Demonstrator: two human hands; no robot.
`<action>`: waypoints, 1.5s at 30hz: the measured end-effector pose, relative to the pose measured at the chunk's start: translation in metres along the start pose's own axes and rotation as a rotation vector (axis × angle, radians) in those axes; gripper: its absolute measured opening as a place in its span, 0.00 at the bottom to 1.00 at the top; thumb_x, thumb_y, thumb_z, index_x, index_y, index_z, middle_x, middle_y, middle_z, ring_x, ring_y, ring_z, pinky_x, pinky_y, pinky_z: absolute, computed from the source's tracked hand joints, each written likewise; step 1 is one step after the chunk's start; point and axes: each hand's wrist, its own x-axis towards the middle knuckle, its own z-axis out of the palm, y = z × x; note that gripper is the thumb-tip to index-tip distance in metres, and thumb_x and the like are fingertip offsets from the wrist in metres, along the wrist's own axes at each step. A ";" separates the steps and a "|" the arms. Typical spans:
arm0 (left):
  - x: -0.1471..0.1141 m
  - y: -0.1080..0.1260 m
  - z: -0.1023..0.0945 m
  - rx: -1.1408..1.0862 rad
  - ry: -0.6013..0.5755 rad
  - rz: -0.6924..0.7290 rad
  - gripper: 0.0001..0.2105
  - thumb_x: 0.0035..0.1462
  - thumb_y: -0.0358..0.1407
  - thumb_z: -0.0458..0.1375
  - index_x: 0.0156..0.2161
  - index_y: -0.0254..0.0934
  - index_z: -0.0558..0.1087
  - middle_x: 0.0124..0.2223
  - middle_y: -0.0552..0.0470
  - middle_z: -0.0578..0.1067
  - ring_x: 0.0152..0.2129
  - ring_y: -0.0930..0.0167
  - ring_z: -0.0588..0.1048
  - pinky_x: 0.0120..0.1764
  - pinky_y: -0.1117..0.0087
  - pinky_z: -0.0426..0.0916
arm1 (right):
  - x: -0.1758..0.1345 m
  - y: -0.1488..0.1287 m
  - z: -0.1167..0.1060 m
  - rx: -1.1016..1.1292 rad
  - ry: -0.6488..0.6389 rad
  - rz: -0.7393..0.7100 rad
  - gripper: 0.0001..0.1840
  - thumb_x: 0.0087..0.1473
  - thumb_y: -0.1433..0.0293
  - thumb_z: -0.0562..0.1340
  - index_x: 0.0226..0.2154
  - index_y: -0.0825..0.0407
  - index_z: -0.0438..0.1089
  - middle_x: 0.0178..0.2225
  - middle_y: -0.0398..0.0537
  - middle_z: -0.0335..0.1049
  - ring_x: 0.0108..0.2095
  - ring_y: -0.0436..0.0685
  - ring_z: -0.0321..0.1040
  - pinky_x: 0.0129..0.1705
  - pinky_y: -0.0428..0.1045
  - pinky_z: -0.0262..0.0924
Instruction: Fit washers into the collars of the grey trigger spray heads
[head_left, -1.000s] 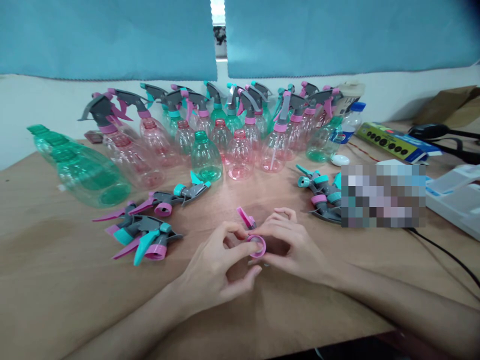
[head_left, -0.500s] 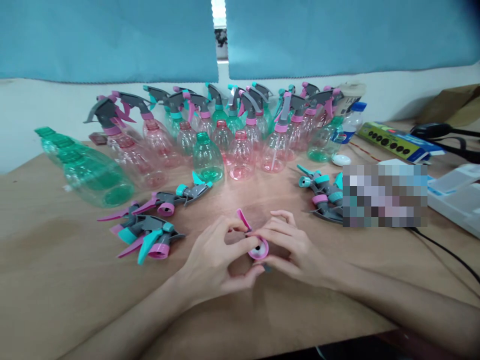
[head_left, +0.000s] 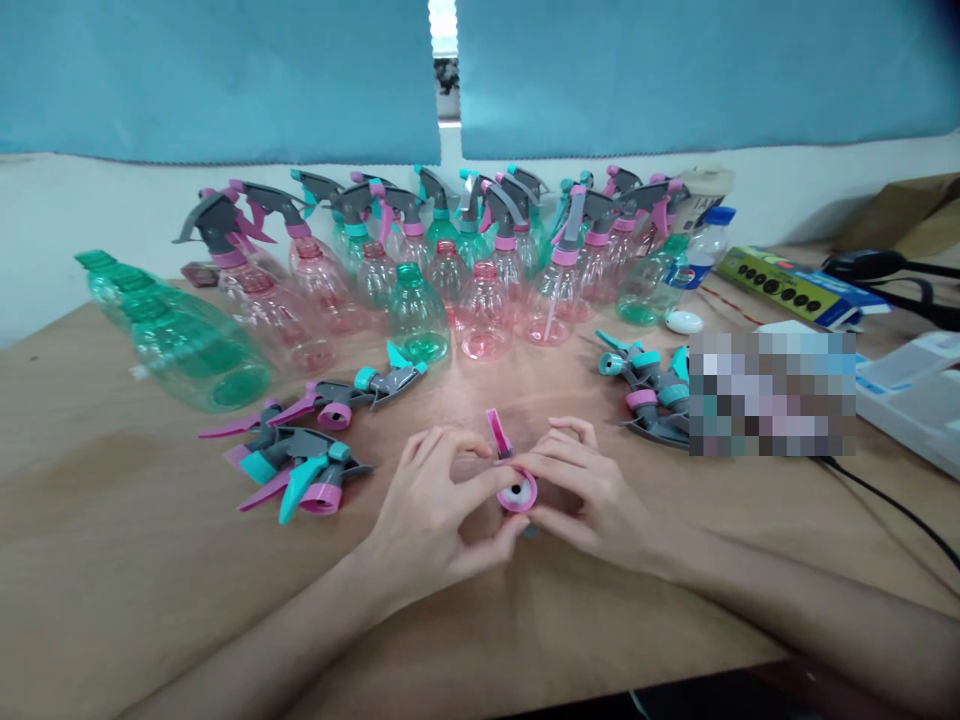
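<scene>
"IA" on pale container (head_left: 706, 187), rest unclear; Pepsi logo (head_left: 683, 274) on blue-capped bottle (head_left: 707, 243).

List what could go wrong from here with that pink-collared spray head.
Slipping: the left hand and right hand have only fingertips around the pink-collared spray head, so it might twist loose and drop.

Nudging: the loose spray heads lie close to the left hand, so an outward swing could scatter them.

Tipping: the uncapped pink bottle stands beyond the hands; a forward reach might knock it over.
</scene>
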 end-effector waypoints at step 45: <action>0.001 0.002 -0.003 -0.246 -0.124 -0.093 0.05 0.61 0.27 0.53 0.40 0.37 0.70 0.37 0.51 0.66 0.35 0.71 0.65 0.37 0.71 0.63 | 0.003 0.000 0.001 -0.076 -0.007 -0.012 0.11 0.58 0.64 0.60 0.40 0.52 0.71 0.32 0.44 0.72 0.35 0.52 0.66 0.53 0.56 0.45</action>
